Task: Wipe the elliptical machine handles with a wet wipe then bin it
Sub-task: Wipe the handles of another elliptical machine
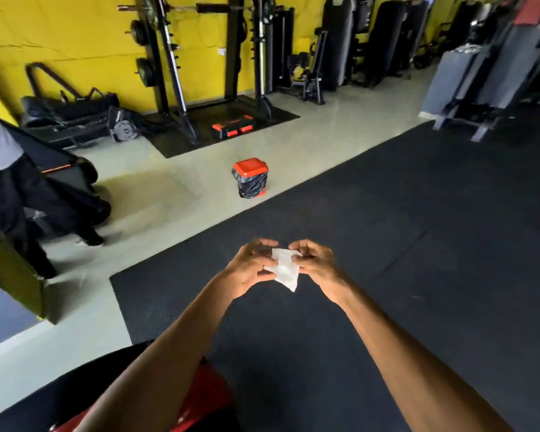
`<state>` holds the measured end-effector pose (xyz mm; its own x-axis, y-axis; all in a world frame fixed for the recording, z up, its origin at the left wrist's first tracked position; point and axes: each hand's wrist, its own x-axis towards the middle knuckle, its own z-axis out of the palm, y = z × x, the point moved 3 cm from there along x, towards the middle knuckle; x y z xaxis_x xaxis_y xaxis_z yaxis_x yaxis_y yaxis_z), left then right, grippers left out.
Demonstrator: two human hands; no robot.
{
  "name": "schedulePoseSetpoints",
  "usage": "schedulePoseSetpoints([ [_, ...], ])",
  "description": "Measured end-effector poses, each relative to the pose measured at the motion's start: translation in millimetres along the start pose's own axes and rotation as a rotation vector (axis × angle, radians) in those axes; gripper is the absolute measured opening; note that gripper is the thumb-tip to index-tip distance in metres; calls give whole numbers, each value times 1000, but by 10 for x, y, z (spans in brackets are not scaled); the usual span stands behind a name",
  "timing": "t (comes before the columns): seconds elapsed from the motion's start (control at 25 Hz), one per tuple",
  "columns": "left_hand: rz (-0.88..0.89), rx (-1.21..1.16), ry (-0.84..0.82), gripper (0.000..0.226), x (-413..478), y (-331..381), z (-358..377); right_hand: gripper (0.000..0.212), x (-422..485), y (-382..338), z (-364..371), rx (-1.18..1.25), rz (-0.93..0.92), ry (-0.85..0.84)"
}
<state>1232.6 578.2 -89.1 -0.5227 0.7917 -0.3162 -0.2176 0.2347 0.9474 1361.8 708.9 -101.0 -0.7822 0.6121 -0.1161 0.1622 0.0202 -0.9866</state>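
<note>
wet wipe (283,269) pinched between left hand (250,267) and right hand (316,262), orange-lidded bin (250,178) well beyond

Pinching a crumpled white wet wipe (283,270) between left hand (246,270) and right hand (318,265), fingers (263,243) curled onto its edges from either side. Straight beyond the fingers, well apart, on pale floor (175,198): an orange-lidded bin (250,178), lid down, black liner over its sides. Beneath the fingers, black rubber mat (387,229). Far left of the fingers, a person's dark-trousered legs (10,207).
</note>
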Motion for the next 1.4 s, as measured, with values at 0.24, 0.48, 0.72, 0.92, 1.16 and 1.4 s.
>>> schedulePoseSetpoints([
  [0.24,81,45,199,45,700,462,-347,26,1245,-275,60,-47,-46,-328],
  [0.48,115,12,496,36,1208,599,-1535,13,2621,-470,1196,-135,-84,-561],
  [0.72,89,-202,848,31,1555,796,-3032,22,3799,-834,2743,-130,-43,-745],
  [0.92,148,-343,1028,15,1465,806,-3946,17,4328,-1046,4036,-77,-26,-1003],
  [1.16,129,-353,1462,29,946,567,-5162,16,4552,-1068,5953,-118,20,-1274],
  [1.4,141,-543,1829,8,111,547,-6130,11,4190,-1389,7845,-158,-90,-1565],
])
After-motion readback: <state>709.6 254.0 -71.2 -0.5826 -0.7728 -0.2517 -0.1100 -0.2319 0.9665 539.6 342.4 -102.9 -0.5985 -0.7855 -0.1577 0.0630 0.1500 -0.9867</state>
